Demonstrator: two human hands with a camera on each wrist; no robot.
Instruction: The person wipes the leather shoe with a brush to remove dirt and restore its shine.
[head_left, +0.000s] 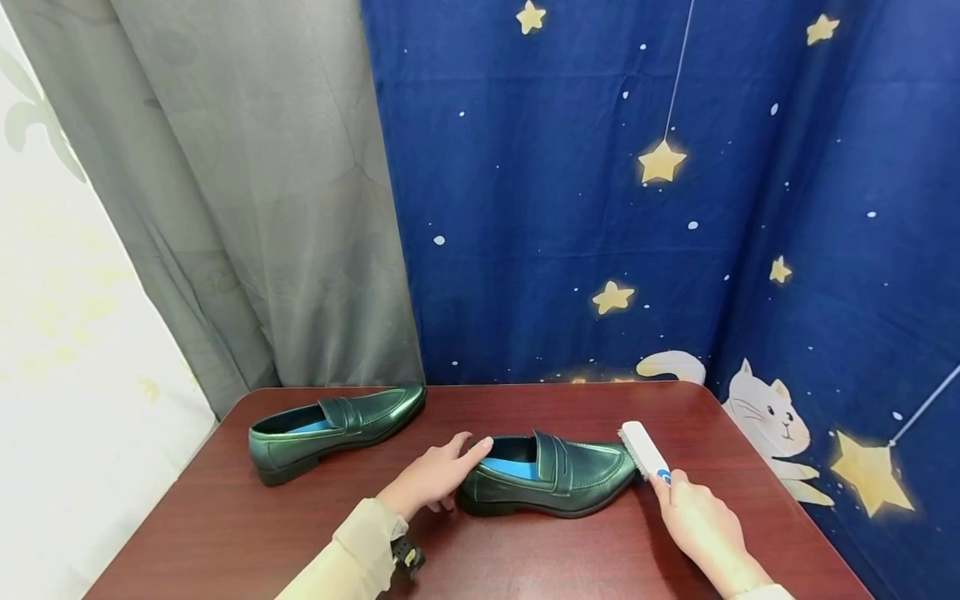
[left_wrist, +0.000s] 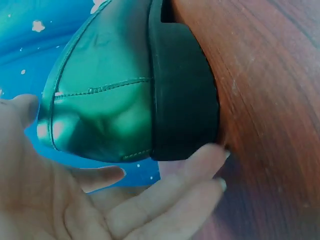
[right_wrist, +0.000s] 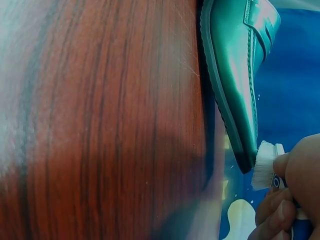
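On the shiny red-brown wooden bench (head_left: 225, 533), near the middle | shiny dark-green leather loafer with blue insole (head_left: 596, 473) | left hand (head_left: 431, 479): fingers spread loosely round its heel | right hand (head_left: 703, 523): pinching a white plastic-looking brush (head_left: 647, 450), bristles at its toe | best: hold heel still, brush softly

Shoes (head_left: 555, 482) glossy, leather-like; brush (head_left: 647, 452) plastic; table (head_left: 247, 533) smooth wood-grain; curtains (head_left: 525, 217) cloth.

Head view bright, left side overexposed
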